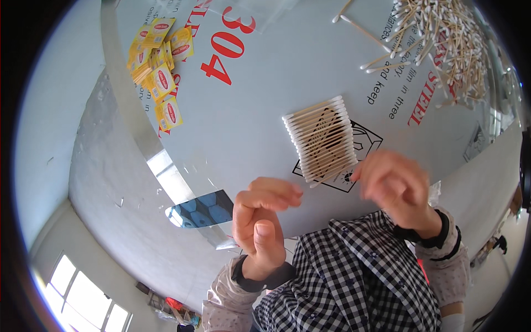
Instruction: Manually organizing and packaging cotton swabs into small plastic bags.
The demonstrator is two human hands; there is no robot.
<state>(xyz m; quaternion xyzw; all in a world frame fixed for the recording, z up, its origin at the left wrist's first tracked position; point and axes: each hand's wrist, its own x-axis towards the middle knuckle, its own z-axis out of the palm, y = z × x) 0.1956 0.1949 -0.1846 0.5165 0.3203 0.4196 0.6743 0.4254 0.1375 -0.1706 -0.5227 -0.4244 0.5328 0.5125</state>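
Cotton swabs lie side by side in a neat row on the sheet-covered table, their white tips lined up at both ends. The nearest swab is a little askew. My right hand is at the row's near right corner, fingers curled and blurred by motion; whether it touches or holds a swab does not show. Just left of the row's near end, my left hand is raised with bent fingers and the thumb apart, nothing between them.
A large loose pile of cotton swabs covers the far right, with a few strays beside it. Yellow printed packets are heaped at the far left. A dark blue patterned piece lies by the table's left near edge. Printed film covers the table.
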